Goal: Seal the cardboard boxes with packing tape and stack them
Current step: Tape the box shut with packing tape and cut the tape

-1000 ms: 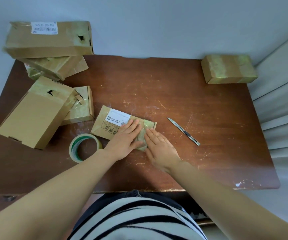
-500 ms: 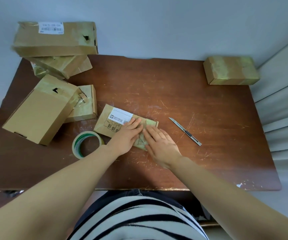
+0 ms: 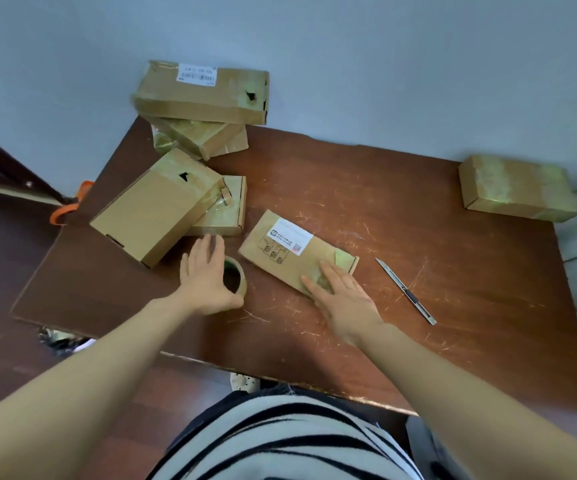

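My left hand (image 3: 207,277) is over the tape roll (image 3: 237,276), fingers spread and straight, thumb lying along the roll's near rim. The grip is released and has not closed on the roll. My right hand (image 3: 344,303) lies flat on the near end of the flat box (image 3: 290,249), fingers straight, pressing and grasping nothing. That box lies on the bench (image 3: 418,230) at its middle, label up, with a patch of tape (image 3: 344,260) at its right end.

I see a few ways this could go wrong. If I lift the right hand too soon, that taped end may spring up, since the tape looks wrinkled rather than smoothed. A clumsy grab could push the roll into the big box (image 3: 148,209), which leans on a small box (image 3: 228,206) and looks ready to slide. The knife (image 3: 406,293) lies just right of my right forearm, so a sideways sweep could knock it or catch my arm.

The left side is crowded. The roll sits between the leaning box and the flat box with little slack. The stack (image 3: 204,98) at the back left corner sits askew against the wall. The single box (image 3: 517,188) sits near the right edge. The open room is the middle and right of the bench, beyond the knife.
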### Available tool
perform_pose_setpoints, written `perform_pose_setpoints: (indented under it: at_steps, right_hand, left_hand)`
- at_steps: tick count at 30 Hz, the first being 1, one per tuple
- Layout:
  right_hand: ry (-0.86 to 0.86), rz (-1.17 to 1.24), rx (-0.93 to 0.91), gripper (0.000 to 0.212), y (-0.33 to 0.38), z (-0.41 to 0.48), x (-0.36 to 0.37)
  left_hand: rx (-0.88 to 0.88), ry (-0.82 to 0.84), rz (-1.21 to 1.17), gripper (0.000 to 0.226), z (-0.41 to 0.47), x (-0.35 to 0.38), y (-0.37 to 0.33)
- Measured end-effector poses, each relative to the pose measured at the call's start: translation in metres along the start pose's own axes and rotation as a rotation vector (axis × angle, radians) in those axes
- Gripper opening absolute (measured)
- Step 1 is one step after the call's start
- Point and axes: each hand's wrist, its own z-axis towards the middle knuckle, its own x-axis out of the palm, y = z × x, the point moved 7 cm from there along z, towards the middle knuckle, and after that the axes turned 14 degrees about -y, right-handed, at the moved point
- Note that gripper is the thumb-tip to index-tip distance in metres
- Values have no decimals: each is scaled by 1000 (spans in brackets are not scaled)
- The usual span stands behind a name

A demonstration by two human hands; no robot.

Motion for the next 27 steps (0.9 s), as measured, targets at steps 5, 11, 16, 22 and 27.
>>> perform_pose_setpoints:
  at_steps: [5,11,16,22,27]
  right_hand:
    - [-91,65,-34,53,11,8,-14]
    - [-282,660,164,56,29,27,-48]
    - [-235,557,-248,57,69,33,-99]
    - [154,507,-169,36,50,35,-84]
    - [109,957,53,14,34,19,-96]
  left_hand:
    - [-113,10,-81,128,-16,13,19]
    - [-219,90,-609,118,-12,-11,3]
    - [28,341,-561,91,-14,-31,-44]
    - [52,341,-870,51,-8,-61,-69]
    - [-228,197,-1163,36,6,-65,-54]
